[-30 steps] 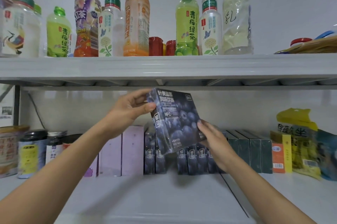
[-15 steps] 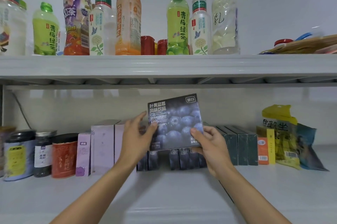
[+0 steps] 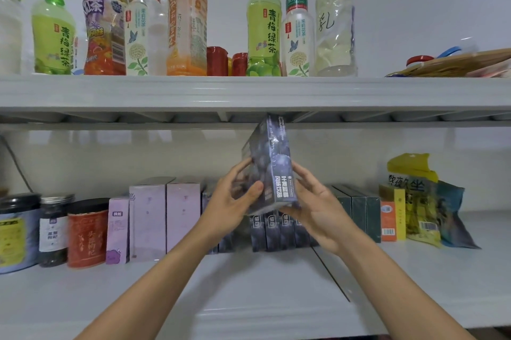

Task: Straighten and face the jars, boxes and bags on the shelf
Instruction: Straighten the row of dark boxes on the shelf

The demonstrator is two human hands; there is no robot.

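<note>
Both my hands hold one dark box [image 3: 272, 165] upright, narrow side toward me. My left hand [image 3: 232, 201] grips its left face; my right hand [image 3: 318, 207] cups its right edge, above the row of dark boxes [image 3: 273, 232].

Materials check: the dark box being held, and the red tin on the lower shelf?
Dark blueberry box: looks like printed cardboard, probably film-wrapped, since glare streaks its faces. Red tin: probably metal or coated paperboard, with a satin printed wrap and black lid; the blur leaves it open.

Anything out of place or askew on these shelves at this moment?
Yes: one dark blueberry box is off the lower shelf, held tilted between the left hand and right hand. The yellow bag far right slumps.
</note>
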